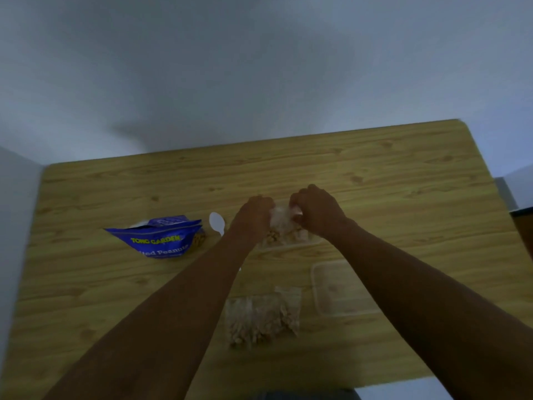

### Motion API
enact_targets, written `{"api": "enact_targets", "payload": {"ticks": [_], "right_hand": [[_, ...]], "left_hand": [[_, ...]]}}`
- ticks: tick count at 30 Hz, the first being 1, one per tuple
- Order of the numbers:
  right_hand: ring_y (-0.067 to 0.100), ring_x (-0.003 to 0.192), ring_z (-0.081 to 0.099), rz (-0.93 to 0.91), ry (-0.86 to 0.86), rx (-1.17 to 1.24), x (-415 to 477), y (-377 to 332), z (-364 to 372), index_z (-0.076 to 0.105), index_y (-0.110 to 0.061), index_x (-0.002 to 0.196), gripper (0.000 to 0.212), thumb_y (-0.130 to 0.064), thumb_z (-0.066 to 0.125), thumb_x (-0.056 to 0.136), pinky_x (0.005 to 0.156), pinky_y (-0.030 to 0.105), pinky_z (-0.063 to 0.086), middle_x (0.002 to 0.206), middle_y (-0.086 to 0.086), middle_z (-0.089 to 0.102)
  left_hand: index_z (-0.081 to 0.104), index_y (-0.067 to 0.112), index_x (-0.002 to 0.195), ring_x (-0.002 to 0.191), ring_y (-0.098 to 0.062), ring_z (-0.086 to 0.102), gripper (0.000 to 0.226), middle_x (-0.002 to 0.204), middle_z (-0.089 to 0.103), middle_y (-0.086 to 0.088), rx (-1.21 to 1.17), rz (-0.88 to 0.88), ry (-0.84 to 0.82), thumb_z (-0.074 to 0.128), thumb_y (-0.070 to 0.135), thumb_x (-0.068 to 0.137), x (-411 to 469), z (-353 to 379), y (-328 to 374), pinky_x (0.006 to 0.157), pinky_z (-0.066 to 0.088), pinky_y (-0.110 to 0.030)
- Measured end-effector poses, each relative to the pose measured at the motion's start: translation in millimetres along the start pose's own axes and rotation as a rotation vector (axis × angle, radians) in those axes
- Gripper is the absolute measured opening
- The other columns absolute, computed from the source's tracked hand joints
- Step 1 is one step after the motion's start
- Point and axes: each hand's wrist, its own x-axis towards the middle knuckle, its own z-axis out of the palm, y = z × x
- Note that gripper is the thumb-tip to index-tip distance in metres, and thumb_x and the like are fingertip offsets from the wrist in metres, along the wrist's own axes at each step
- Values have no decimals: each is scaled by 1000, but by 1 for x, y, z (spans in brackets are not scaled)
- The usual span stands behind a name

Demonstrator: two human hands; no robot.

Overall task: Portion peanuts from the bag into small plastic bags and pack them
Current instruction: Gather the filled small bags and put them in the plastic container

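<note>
A small clear plastic bag with peanuts in its bottom stands at the middle of the wooden table. My left hand grips its top from the left and my right hand pinches its top from the right. The bag appears to sit in a clear shallow container, mostly hidden by my hands. The blue peanut bag lies open on the left, with peanuts showing at its right edge. A white plastic spoon lies between it and my left wrist. Filled small bags lie nearer to me.
A clear plastic lid lies on the table to the right of the filled bags, under my right forearm. A wall runs along the table's far and left edges. A dark object stands past the right edge.
</note>
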Motion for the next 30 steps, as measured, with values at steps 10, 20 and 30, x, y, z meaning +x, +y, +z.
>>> {"api": "enact_targets", "payload": {"ticks": [10, 20, 30], "right_hand": [[27, 105, 56, -37, 277, 80, -31, -16, 9, 56, -12, 122, 41, -20, 72, 85, 83, 38, 51, 115, 9, 57], [27, 86, 63, -225, 11, 180, -112, -62, 51, 65, -15, 107, 21, -24, 60, 88, 68, 33, 48, 101, 5, 63], [36, 86, 60, 85, -38, -1, -141, -90, 95, 65, -11, 88, 30, -16, 81, 64, 70, 40, 49, 88, 12, 62]], "left_hand": [[68, 10, 97, 93, -30, 56, 19, 98, 59, -8, 168, 184, 313, 65, 4, 79, -38, -7, -9, 77, 46, -39], [64, 18, 96, 81, -12, 45, 8, 85, 48, 8, -31, 202, 166, 57, 22, 92, -128, 28, -44, 74, 43, -32], [61, 18, 121, 101, -26, 52, 50, 113, 55, -5, 136, 118, -53, 39, 43, 83, -178, 64, -72, 83, 47, -42]]}}
